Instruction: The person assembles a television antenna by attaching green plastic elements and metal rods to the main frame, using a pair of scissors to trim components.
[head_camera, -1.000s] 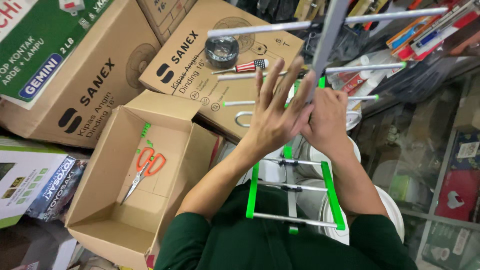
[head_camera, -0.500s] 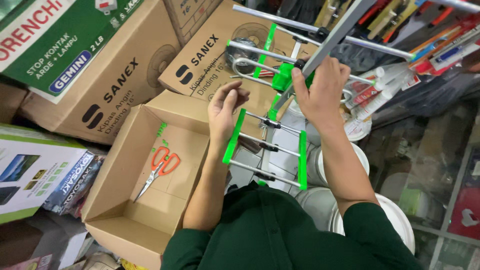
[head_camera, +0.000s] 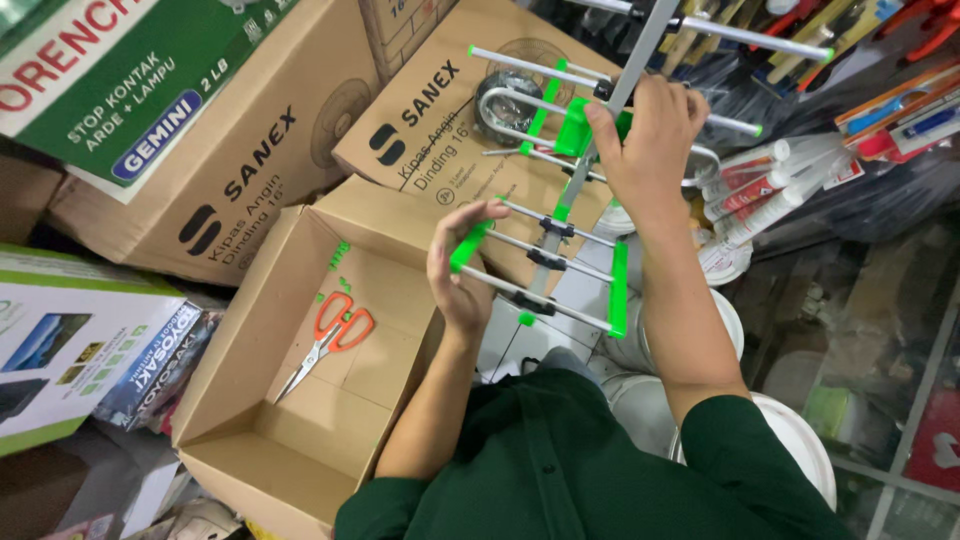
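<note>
I hold a TV antenna (head_camera: 560, 230) upright in front of me: a grey metal boom with thin silver rods and bright green plastic end strips. My right hand (head_camera: 650, 140) grips the boom and a green bracket near its middle. My left hand (head_camera: 462, 265) is lower, fingers curled around the left green strip (head_camera: 470, 245) of the bottom rod set. An open cardboard box (head_camera: 300, 380) sits at my left, and orange-handled scissors (head_camera: 330, 335) lie on its floor.
Large closed cardboard cartons (head_camera: 240, 170) are stacked behind the open box, with a roll of tape (head_camera: 505, 105) on one. Printed product boxes (head_camera: 70, 340) lie at far left. White buckets (head_camera: 800, 450) stand at my right, and tubes and tools (head_camera: 790, 180) crowd the upper right.
The antenna has swung down and left. My left hand has dropped from the upper rods to the lower green strip. My right hand has stayed on the boom.
</note>
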